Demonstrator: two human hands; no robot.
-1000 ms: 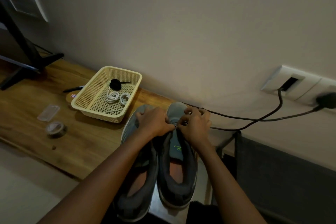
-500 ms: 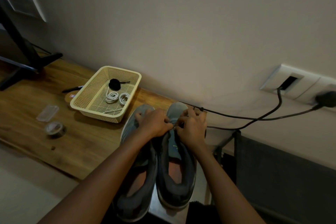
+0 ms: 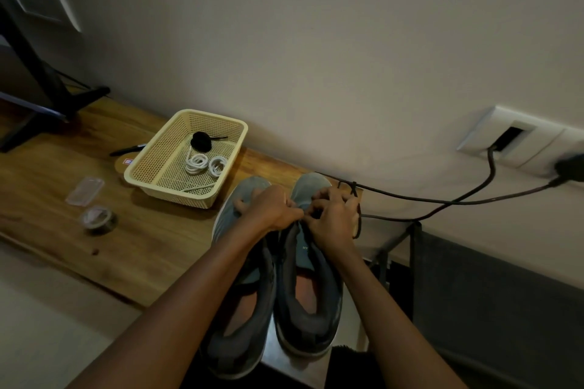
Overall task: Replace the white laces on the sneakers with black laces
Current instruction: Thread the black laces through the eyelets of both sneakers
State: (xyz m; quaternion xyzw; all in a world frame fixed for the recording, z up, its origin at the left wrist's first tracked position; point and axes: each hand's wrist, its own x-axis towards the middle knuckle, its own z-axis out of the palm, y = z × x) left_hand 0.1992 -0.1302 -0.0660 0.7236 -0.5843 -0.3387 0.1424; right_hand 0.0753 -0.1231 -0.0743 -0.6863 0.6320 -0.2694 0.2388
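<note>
Over the last second both hands have stayed bunched over the right sneaker (image 3: 308,287). More of the black lace (image 3: 357,224) now loops out past the right hand (image 3: 331,219).

The two grey sneakers stand side by side at the near corner of the wooden table (image 3: 142,249), toes toward the wall, the left sneaker (image 3: 243,313) partly under the forearm. The left hand (image 3: 273,210) has curled fingers, with thumb and forefinger pinching the right sneaker's upper by the tongue. The right hand's curled fingers pinch the black lace. White laces (image 3: 197,164) and a black coil (image 3: 200,140) lie in the basket (image 3: 177,194).
</note>
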